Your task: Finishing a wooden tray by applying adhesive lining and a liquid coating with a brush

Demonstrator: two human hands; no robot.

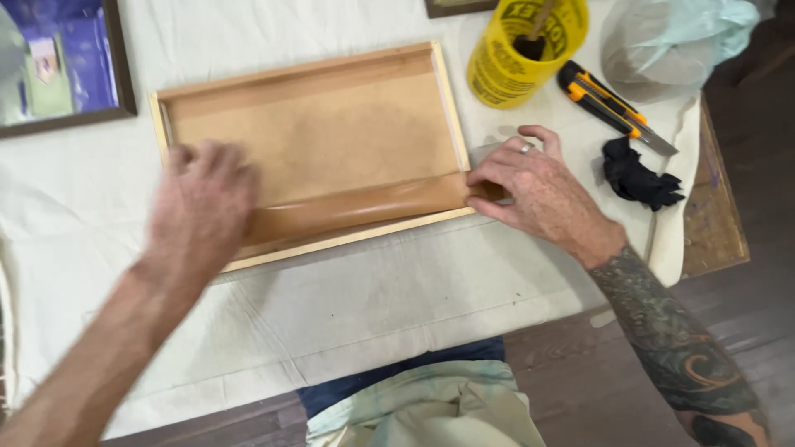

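A light wooden frame (443, 91) lies face down on a white cloth, its back covered by brown paper (331, 132). The near edge of the paper curls up into a roll (373, 207). My left hand (203, 203), blurred by motion, presses flat on the paper at the frame's near left corner. My right hand (530, 186), wearing a ring, grips the right end of the paper roll at the frame's near right corner.
A yellow tub (517, 50) with a brush handle in it stands at the back right. A black and orange utility knife (609, 103) and a crumpled black rag (642, 178) lie to the right. A dark-framed picture (58, 66) sits at back left. The white cloth (373, 290) covers the table.
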